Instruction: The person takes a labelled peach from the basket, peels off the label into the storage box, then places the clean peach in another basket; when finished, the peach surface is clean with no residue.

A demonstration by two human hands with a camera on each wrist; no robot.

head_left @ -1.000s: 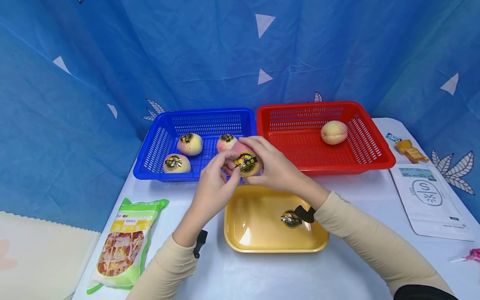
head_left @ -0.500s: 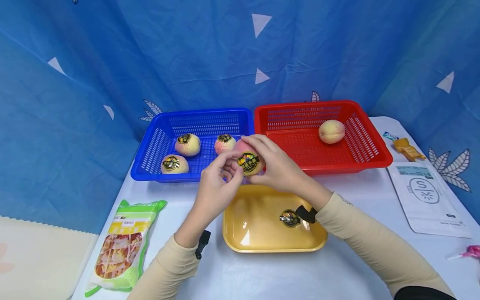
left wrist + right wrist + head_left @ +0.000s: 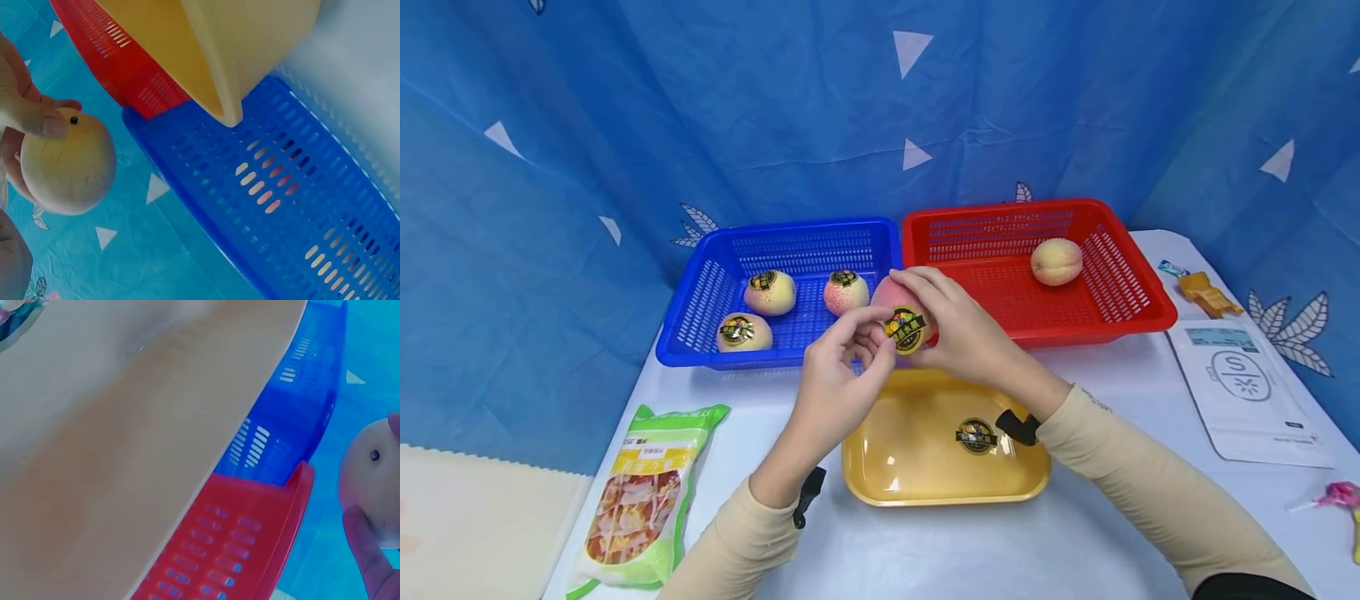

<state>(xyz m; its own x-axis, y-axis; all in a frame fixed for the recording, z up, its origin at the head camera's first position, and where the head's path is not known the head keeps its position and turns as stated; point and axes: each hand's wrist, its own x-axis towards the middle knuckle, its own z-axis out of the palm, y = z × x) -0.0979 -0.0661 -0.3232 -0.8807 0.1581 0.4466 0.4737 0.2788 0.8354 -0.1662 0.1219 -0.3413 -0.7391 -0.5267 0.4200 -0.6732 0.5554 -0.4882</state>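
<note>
A round pink-and-yellow peach [image 3: 69, 165] is held up in the air above the bench [image 3: 940, 546], near the inner ends of both baskets, a round black-and-gold sticker [image 3: 906, 331] facing the wearer. The right hand [image 3: 966, 333] has it in its grip, fingers and thumb wrapped round its side. The left hand [image 3: 842, 387] has thumb and forefinger at the sticker's edge; whether that grip pinches anything cannot be told. Below them sits a glossy gold rectangular tray [image 3: 917, 475] with a similar round black-and-gold label [image 3: 976, 436]. Behind, a blue slotted plastic basket [image 3: 790, 357] bears three stickered peaches [image 3: 770, 293]; the red slotted plastic basket [image 3: 1075, 337] beside it carries one pale peach [image 3: 1057, 262]. A green-and-yellow plastic food bag [image 3: 636, 508] lies left, a flat white pouch [image 3: 1247, 400] right.
</note>
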